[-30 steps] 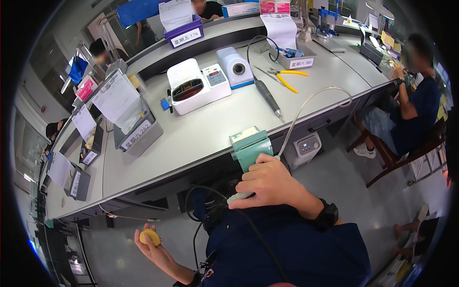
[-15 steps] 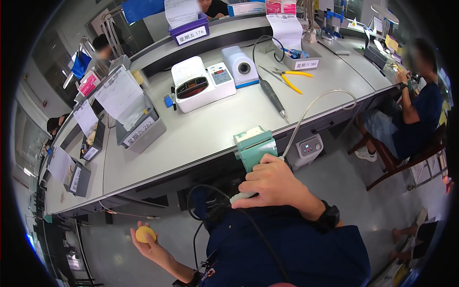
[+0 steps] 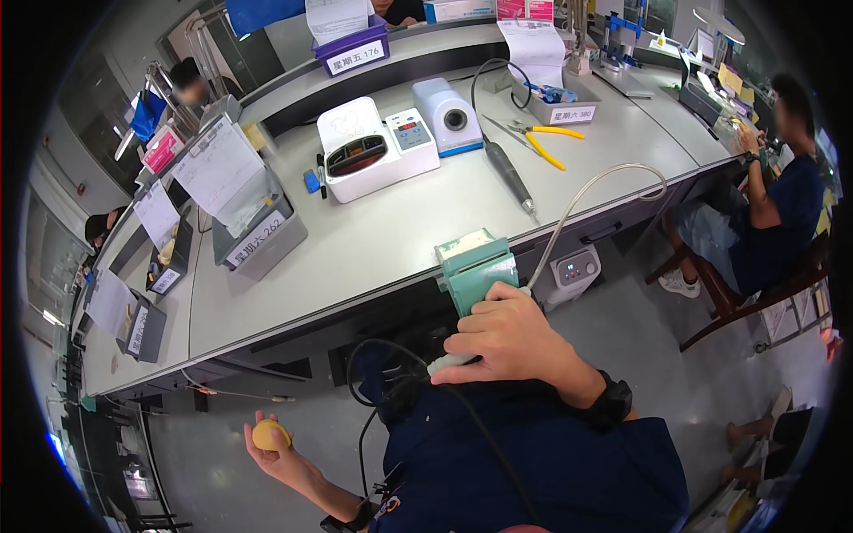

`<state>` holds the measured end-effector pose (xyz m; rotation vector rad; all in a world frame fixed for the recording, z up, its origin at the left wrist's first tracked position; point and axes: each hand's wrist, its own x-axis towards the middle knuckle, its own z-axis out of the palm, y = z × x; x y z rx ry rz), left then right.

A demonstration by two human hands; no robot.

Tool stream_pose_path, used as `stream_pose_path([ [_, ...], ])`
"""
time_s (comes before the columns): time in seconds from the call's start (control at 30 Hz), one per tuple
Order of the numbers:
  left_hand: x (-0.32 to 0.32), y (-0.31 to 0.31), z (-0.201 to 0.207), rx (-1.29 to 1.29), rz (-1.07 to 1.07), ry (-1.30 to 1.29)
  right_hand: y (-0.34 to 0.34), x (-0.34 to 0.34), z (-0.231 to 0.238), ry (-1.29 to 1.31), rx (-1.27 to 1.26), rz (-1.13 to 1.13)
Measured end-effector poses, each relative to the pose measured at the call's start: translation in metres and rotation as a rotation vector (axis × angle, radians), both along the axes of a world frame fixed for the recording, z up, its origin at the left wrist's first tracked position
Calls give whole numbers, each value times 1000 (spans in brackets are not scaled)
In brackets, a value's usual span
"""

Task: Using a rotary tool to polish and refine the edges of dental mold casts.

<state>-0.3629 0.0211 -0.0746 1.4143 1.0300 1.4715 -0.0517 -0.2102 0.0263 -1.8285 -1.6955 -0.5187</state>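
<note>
In the lower left, my left hand is closed round a rounded yellow lump, held out over the floor with its detail too small to read. My right hand, in front of the desk edge, is wrapped round a pale grey handpiece. Most of that handpiece is hidden by my fingers; its ribbed end pokes out beside my thumb. From its far side a clear hose loops up over the desk. Just beyond my right knuckles, a green bench block with a worn pale top juts from the desk edge.
On the desk stand a white device with a dark basin, a blue-white unit, a grey rotary handpiece, yellow-handled pliers and grey bins holding papers. A black cord hangs near my lap. A co-worker sits at right.
The view has shifted very slightly. Both hands keep their hold and stay in nearly the same place.
</note>
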Motion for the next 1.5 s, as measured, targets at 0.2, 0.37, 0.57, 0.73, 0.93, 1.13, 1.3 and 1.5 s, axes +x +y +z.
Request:
stream_pose_path([
  [0.2, 10, -9, 10, -72, -70, -63, 0, 0, 0, 5, 7, 0],
  [0.37, 4, -5, 11, -207, -194, -287, 0, 1, -1, 9, 19, 5],
  [0.57, 16, -14, 16, -141, -147, -140, -1, 1, -1, 7, 21, 12],
  [0.73, 15, -12, 13, -112, -158, -130, -1, 1, -1, 17, 25, 16],
  [0.93, 14, -8, 10, -165, -204, -266, -2, 1, 0, 16, 12, 19],
  [1.13, 12, -4, 6, -242, -196, -375, -1, 1, -1, 19, 1, 18],
  [1.3, 12, -3, -4, -119, -151, -218, -1, 1, 0, 14, -4, 19],
  [1.5, 5, 3, -15, -137, -200, -271, 0, 1, -1, 7, -2, 12],
])
